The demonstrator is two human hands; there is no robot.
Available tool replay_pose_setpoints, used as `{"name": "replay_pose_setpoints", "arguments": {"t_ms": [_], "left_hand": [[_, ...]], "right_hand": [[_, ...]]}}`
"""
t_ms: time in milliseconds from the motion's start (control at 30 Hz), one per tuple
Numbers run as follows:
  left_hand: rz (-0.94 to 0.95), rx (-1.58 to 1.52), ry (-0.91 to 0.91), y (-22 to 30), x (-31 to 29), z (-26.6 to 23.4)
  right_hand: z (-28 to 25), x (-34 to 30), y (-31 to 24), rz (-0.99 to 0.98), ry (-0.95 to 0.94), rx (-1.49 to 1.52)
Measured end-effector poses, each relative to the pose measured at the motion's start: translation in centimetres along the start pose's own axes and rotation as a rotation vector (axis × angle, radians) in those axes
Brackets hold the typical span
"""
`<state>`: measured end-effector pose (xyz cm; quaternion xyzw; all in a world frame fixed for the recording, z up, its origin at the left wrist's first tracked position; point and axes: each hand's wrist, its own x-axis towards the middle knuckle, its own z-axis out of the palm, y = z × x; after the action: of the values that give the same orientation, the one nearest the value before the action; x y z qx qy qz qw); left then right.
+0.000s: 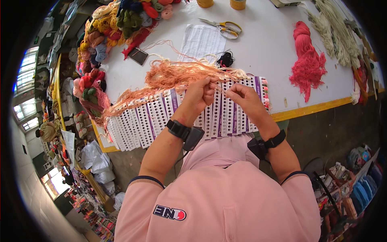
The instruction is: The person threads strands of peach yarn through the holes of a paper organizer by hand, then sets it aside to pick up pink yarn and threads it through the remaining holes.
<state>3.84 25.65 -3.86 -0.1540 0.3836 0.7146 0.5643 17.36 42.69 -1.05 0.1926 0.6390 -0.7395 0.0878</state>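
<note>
A row of overlapping white cards (139, 121) with punched holes and purple stripes lies along the table's near edge. Above its right half, my left hand (198, 96) is closed with its fingers curled in, pinching thin pale thread (220, 88). Close to its right, my right hand (245, 99) pinches the same thread between thumb and forefinger. Loose peach-orange yarn (166, 74) is heaped along the far edge of the cards, with strands running through their holes. Small coloured tufts (265, 90) line the rightmost card. The exact thread ends are too fine to make out.
Beyond the yarn lie a printed sheet (201, 42), yellow-handled scissors (229, 29), a black thread bundle (226, 59) and a dark phone-like device (138, 56). Coloured skeins (96, 40) pile at the left. A pink-red skein (306, 60) and pale green hanks (334, 34) lie right.
</note>
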Motion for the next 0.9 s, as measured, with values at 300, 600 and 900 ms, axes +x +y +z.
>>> {"name": "replay_pose_setpoints", "arguments": {"t_ms": [300, 600, 900], "left_hand": [[0.403, -0.341, 0.334, 16.6, -5.2, -15.2], [0.176, -0.002, 0.116, 9.3, 2.2, -4.8], [-0.119, 0.531, 0.402, -5.8, 12.8, 6.1]], "right_hand": [[-21.8, -5.3, 4.1, -0.281, 0.291, 1.149], [-26.6, -5.4, 13.6, -0.473, 0.748, -0.614], [-12.9, 7.4, 11.9, -0.088, 0.069, -0.358]]}}
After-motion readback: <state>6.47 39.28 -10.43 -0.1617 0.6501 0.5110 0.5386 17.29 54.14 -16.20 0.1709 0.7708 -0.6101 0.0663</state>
